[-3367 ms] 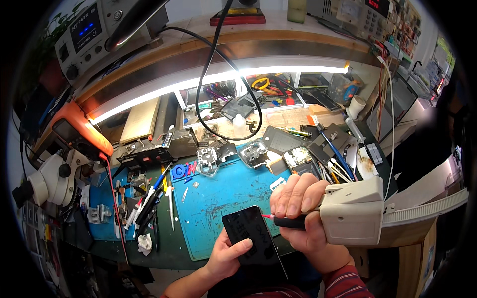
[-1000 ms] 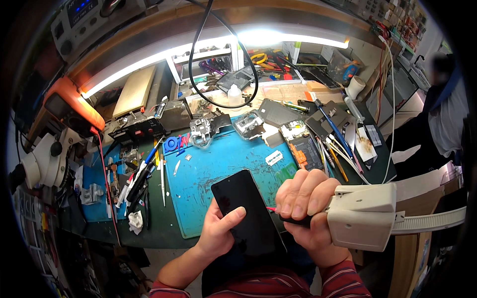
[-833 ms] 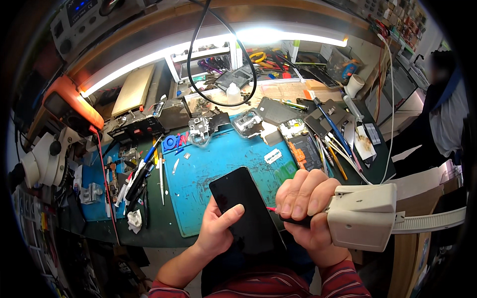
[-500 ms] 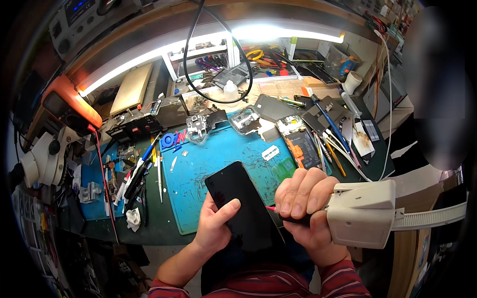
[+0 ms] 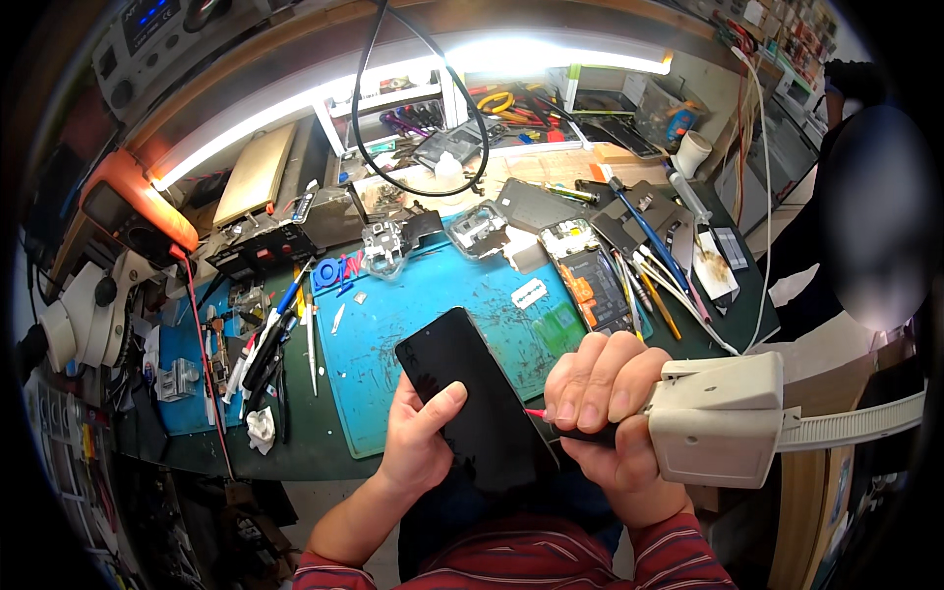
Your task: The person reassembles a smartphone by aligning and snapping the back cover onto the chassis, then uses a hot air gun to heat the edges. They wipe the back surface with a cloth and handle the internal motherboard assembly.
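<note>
My left hand (image 5: 418,442) grips a black smartphone (image 5: 477,403), its dark screen facing up and my thumb lying across it, over the near edge of the blue mat (image 5: 393,300). My right hand (image 5: 600,403) is closed round a short black handle (image 5: 580,433) with a slim red tip, which reaches the phone's right edge; whether it touches cannot be told. A boxy beige housing (image 5: 716,442) sits beside that hand at the end of a ribbed white band (image 5: 851,423). Above my right hand lie an opened phone (image 5: 590,285) and a razor blade (image 5: 528,293).
An orange multimeter (image 5: 138,202) and microscope (image 5: 74,324) stand at left. Pens and tweezers (image 5: 285,364) lie left of the mat, brushes (image 5: 669,295) right of it. A looped black cable (image 5: 366,98) hangs over the bench. A blurred person (image 5: 796,256) in dark clothing is at right.
The phone and my left hand have crept up and leftward, with my right hand nearly still. The bench has shifted upward in the picture. The other person at the right has shifted about.
</note>
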{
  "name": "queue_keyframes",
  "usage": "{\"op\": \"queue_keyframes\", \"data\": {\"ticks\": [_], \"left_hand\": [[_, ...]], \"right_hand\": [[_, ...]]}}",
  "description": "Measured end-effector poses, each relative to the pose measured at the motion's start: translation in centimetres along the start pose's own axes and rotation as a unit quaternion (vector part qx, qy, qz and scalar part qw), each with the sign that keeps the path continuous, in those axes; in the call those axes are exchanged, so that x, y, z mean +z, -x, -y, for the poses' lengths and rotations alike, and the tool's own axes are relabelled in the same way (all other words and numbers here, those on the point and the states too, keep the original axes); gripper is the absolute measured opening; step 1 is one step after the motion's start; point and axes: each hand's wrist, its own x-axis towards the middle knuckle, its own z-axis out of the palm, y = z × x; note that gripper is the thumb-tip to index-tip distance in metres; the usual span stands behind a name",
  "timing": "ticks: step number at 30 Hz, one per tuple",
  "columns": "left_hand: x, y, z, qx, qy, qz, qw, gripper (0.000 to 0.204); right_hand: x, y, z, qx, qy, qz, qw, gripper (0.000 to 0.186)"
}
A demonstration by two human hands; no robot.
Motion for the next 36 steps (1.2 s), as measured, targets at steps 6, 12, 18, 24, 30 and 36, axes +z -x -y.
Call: {"op": "queue_keyframes", "data": {"ticks": [6, 12, 18, 24, 30, 36], "left_hand": [[0.3, 0.0, 0.0, 0.010, 0.002, -0.014, 1.000, 0.044], [0.6, 0.0, -0.1, 0.014, 0.000, -0.020, 1.000, 0.040], [0.7, 0.1, 0.1, 0.025, -0.001, -0.026, 0.999, 0.039], [1.0, 0.1, 0.0, 0.034, -0.005, -0.034, 0.999, 0.039], [1.2, 0.0, 0.1, 0.046, -0.018, -0.044, 0.998, 0.041], [1.2, 0.0, 0.5, 0.064, -0.034, -0.058, 0.996, 0.043]], "right_hand": [[-0.1, 0.5, 0.2, 0.009, -0.006, -0.008, 1.000, 0.032], [-0.1, 0.8, 0.6, 0.014, -0.015, -0.018, 1.000, 0.032], [-0.3, 1.2, 0.8, 0.013, -0.015, -0.024, 1.000, 0.032], [-0.5, 1.6, 1.1, 0.016, -0.015, -0.032, 0.999, 0.032], [-0.6, 2.0, 1.5, 0.022, -0.006, -0.041, 0.999, 0.031], [-0.9, 2.3, 1.7, 0.022, -0.003, -0.039, 0.999, 0.031]]}}
